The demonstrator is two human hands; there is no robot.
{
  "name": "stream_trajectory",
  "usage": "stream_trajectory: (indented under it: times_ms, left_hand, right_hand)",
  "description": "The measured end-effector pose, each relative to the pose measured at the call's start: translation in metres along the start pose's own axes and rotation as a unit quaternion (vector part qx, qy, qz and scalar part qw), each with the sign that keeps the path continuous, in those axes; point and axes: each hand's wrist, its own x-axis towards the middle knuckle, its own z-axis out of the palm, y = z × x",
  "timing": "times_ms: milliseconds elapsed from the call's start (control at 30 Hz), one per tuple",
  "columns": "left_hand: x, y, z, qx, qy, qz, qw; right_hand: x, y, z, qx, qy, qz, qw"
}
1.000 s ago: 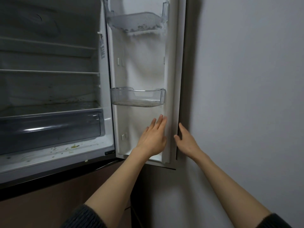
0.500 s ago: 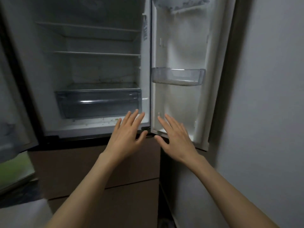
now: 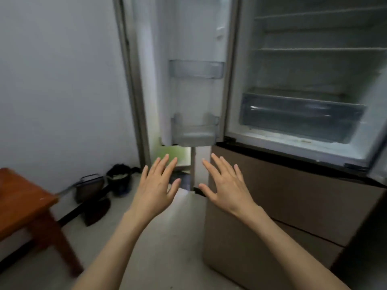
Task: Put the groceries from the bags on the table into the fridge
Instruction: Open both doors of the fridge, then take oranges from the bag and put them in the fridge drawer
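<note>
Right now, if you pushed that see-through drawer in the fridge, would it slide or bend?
The clear drawer looks like hard plastic with a shiny, smooth front, so it would probably stay stiff and not bend. It sits under a shelf like a slot, so it likely slides straight in. It looks empty, so probably light. Both hands, left hand and right hand, are open and away from it.

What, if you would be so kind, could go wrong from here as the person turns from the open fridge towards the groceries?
1. The open white left fridge door stands out beside the empty left hand and right hand; it may get bumped.
2. Dark pots and pans lie on the pale floor by the reddish wooden table, a likely trip hazard.
3. The fridge interior stays open, so it may warm up meanwhile.
</note>
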Motion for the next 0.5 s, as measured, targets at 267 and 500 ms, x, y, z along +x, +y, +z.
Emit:
stream_trajectory:
  times_ms: [267, 500]
  left_hand:
    - [-0.146, -0.174, -0.081, 0.055, -0.012, -0.159, 0.986]
    - [-0.267, -0.295, -0.166, 0.111, 0.006, -0.286, 0.952]
  right_hand:
    - [0.011, -0.215, 0.091, 0.074, -0.061, -0.136, 0.986]
    - [0.016, -0.402, 0.145, 0.150, -0.104, -0.243, 0.953]
